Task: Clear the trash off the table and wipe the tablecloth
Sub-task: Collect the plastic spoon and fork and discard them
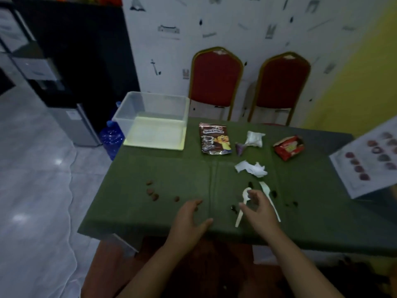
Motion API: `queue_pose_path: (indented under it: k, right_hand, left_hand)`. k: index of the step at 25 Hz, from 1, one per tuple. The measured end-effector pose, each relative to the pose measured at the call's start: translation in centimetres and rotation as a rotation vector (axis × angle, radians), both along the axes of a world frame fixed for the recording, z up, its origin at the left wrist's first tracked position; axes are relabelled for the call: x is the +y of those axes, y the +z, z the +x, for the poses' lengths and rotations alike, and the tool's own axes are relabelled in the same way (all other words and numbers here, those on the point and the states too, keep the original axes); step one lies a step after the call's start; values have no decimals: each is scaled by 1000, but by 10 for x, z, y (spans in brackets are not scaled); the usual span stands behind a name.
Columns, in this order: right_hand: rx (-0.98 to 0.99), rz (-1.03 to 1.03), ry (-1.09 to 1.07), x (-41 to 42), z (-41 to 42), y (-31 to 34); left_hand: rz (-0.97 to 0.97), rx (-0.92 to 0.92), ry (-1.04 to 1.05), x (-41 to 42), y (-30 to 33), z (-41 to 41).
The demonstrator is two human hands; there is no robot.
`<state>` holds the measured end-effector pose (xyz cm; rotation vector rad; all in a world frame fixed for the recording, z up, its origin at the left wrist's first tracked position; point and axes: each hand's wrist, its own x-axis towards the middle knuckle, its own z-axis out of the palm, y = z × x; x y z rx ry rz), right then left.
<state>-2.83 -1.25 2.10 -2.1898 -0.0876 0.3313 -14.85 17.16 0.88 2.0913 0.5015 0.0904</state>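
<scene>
A green tablecloth [161,207] covers the table. On it lie a brown snack pouch [215,139], a red wrapper [289,147], two crumpled white tissues [254,139] [253,168], a small purple wrapper [240,148], several brown crumbs [153,192] and dark stains [274,193]. A white plastic spoon [242,206] and a white plastic knife [271,201] lie near the front edge. My right hand [258,211] hovers over the spoon, fingers curled around its bowl end, grip unclear. My left hand [190,220] rests open at the front edge, fingertips by a crumb.
A clear plastic bin [133,114] sits at the table's far left corner. Two red chairs [216,82] [281,87] stand behind the table. A printed sheet [365,160] lies at the right. A blue water jug [111,136] stands on the floor at left.
</scene>
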Motion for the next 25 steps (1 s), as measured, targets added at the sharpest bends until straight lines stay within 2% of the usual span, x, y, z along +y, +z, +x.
queue_pose_path:
  k: [3, 6, 15, 25]
  right_hand:
    - [7, -97, -145, -49, 37, -12]
    - [3, -203, -178, -76, 61, -33]
    - [85, -407, -3, -92, 102, -64]
    - [99, -488, 94, -96, 113, -76]
  left_hand:
    - [24, 63, -79, -43, 2, 44]
    - [35, 160, -78, -73, -3, 84]
    - [158, 413, -107, -111, -39, 159]
    - [244, 479, -81, -118, -46, 173]
